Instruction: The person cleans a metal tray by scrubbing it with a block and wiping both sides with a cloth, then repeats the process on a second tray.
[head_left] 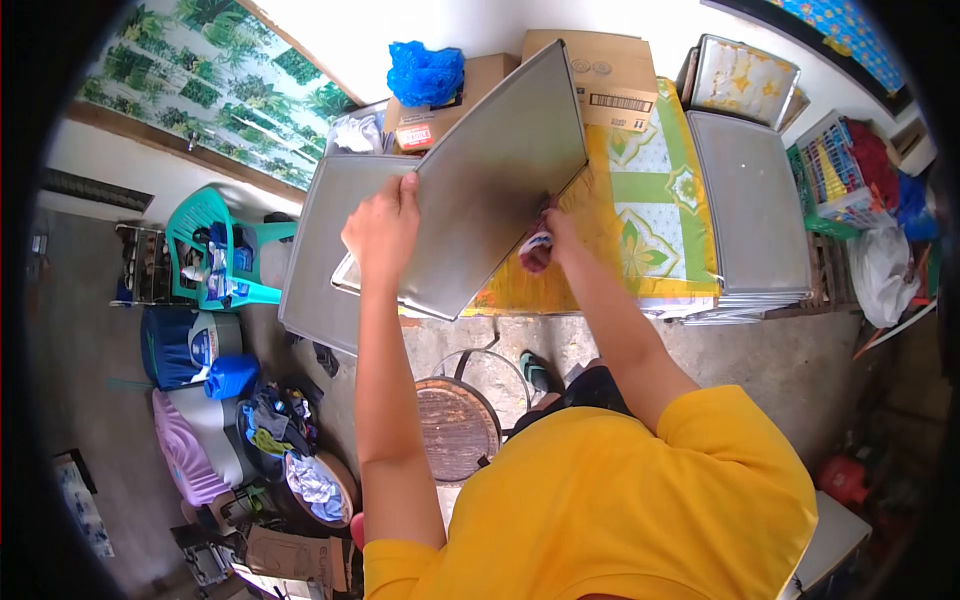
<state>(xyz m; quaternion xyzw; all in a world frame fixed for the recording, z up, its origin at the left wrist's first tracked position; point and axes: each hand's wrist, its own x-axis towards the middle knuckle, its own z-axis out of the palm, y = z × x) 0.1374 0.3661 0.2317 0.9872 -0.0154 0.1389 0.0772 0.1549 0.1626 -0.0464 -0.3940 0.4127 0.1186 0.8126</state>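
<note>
A flat grey metal tray (470, 190) is tilted up above the table. My left hand (385, 225) grips its left edge, thumb on top. My right hand (557, 232) is closed on a reddish-brown cloth (536, 252) at the tray's lower right edge. A dark smudge shows on the tray surface beside the cloth. Under and beside the tray lies a yellow, green and white patterned tablecloth (650, 205). Another grey tray (325, 225) lies flat on the left, partly hidden by my left hand and the held tray.
A stack of trays (750, 200) is at the table's right. Cardboard boxes (600, 70) and a blue plastic bag (425, 75) stand at the back. A green chair (215, 250) is at the left. A round wooden stool (455, 428) stands below the table's front edge.
</note>
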